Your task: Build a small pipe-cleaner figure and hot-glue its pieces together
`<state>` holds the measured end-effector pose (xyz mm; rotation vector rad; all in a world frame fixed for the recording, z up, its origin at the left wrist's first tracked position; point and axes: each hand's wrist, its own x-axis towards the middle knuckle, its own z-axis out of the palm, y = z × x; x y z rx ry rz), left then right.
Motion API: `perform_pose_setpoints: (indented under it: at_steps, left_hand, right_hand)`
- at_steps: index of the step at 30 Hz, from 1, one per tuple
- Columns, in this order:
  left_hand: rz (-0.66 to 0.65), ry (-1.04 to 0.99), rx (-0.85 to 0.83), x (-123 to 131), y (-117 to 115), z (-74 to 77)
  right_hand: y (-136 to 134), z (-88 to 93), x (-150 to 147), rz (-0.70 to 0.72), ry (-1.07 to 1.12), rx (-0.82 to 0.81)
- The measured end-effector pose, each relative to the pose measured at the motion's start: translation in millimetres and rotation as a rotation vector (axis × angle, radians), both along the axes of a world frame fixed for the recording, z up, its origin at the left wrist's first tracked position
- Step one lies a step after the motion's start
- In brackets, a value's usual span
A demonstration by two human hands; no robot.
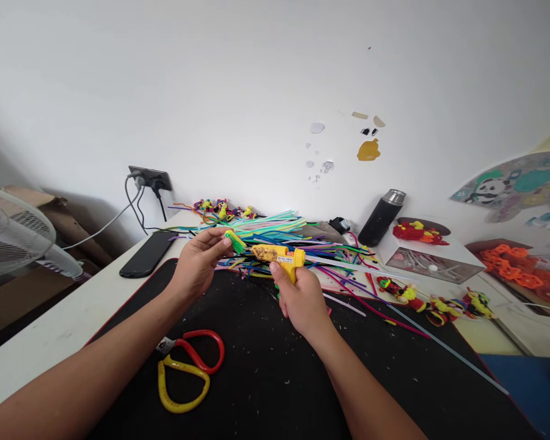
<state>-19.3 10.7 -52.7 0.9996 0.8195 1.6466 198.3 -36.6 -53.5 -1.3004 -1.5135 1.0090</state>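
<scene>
My left hand [201,260] pinches a small green and yellow fuzzy piece [235,242], which looks like bent pipe cleaner, between thumb and fingers. In my right hand [302,299] is a yellow hot glue gun [284,255], gripped by its handle. Its stained nozzle end points left, a short way from the green piece; whether they touch I cannot tell. A long pale glue stick [343,264] trails from the gun's back toward the right. Behind both hands lies a heap of coloured pipe cleaners [275,225].
Scissors [195,366] with red and yellow handles lie on the black mat [266,391]. A phone [147,253] rests at the left. Toward the right are a black flask [379,221], a box [433,260] and several fuzzy figures [440,305]. A fan [18,226] stands far left.
</scene>
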Motion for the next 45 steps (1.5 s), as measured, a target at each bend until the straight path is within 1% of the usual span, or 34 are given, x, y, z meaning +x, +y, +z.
perform_pose_setpoints:
  at_steps: [12, 16, 21, 24, 28, 31, 37, 40, 45]
  left_hand:
    - [0.005, -0.020, -0.005, 0.7, 1.5, -0.4]
    - [0.001, -0.030, -0.013, 0.6, 1.5, 0.1]
    - [0.015, -0.037, -0.005, -2.2, 2.9, 0.8]
    - [0.027, -0.043, -0.015, -4.7, 6.1, -1.5]
    - [0.016, -0.083, -0.056, -8.0, 11.9, -8.8]
    - [0.011, -0.093, -0.068, -9.7, 14.8, -13.2]
    - [-0.018, -0.092, -0.063, -10.1, 14.4, -13.8]
    - [-0.024, -0.064, -0.061, -9.8, 14.1, -14.5]
    - [-0.017, -0.024, -0.056, -8.9, 14.2, -17.5]
  right_hand:
    - [1.7, -3.1, 0.0, -0.024, -0.070, 0.022]
    - [2.1, -4.8, 0.0, -0.009, -0.094, 0.038]
    - [3.5, -5.7, 0.3, 0.013, -0.228, 0.089]
    - [1.4, -3.8, -0.9, 0.058, -0.393, 0.137]
    - [-5.1, 1.9, -3.0, 0.162, -0.645, 0.240]
    - [-9.2, 5.4, -4.5, 0.253, -0.757, 0.287]
    - [-15.2, 1.0, -14.4, 0.356, -0.897, 0.248]
    - [-16.5, -0.4, -18.4, 0.398, -0.915, 0.236]
    - [-14.9, -0.4, -16.8, 0.409, -0.908, 0.249]
